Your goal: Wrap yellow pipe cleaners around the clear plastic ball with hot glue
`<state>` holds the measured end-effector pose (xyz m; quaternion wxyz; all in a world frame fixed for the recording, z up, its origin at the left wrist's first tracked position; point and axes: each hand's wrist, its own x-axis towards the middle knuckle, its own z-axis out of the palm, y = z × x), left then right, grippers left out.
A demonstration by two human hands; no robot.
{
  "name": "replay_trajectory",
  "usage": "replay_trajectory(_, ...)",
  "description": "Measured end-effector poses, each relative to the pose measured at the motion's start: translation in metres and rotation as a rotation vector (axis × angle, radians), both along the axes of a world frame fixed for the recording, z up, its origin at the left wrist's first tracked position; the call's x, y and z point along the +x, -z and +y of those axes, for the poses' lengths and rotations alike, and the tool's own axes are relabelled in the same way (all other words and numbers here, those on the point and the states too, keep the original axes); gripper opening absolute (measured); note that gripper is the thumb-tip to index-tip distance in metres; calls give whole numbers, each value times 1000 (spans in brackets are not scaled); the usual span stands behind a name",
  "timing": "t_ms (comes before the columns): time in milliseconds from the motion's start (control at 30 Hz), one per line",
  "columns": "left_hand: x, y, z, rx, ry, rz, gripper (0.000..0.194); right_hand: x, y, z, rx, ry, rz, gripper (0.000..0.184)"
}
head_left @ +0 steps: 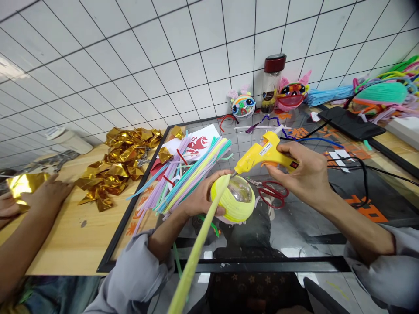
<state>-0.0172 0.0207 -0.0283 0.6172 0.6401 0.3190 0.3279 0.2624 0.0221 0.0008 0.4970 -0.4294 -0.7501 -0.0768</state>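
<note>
My left hand [201, 194] grips a clear plastic ball [241, 192], its fingers and thumb around the left side. Yellow pipe cleaner is wound around the ball, leaving a see-through patch on top. From its upper left edge a loose yellow pipe cleaner [196, 257] stretches down toward me. In my right hand [306, 168] is a yellow hot glue gun [260, 156], pointed down and left. Its nozzle is at the ball's upper rim, by the loose strand; whether it touches is unclear. Red-handled scissors [275, 195] lie just behind the ball, partly hidden.
Left of the ball lies a bundle of pastel pipe cleaners [190, 179] on printed paper. Gold foil pieces [121, 161] are heaped farther left, near another person's hand [49, 192]. Two decorated balls and a glass bottle [270, 89] stand at the wall. Black cables [363, 174] run right.
</note>
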Motion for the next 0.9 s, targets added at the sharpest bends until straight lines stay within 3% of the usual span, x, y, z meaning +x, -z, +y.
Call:
replay_trajectory(300,-1,-2,-1,-10,44,32,103,2,3,3,3,4,-28,15)
replay_trajectory(500,-3,6,0,-2,10,-6,107,3,3,2,-18,-5,-17,14)
replay_trajectory(733,-1,-3,-2,10,26,33,103,2,2,2,-5,9,-25,14)
replay_trajectory(900,1,0,-2,-6,2,-20,104,1,1,1,18,-4,-8,15)
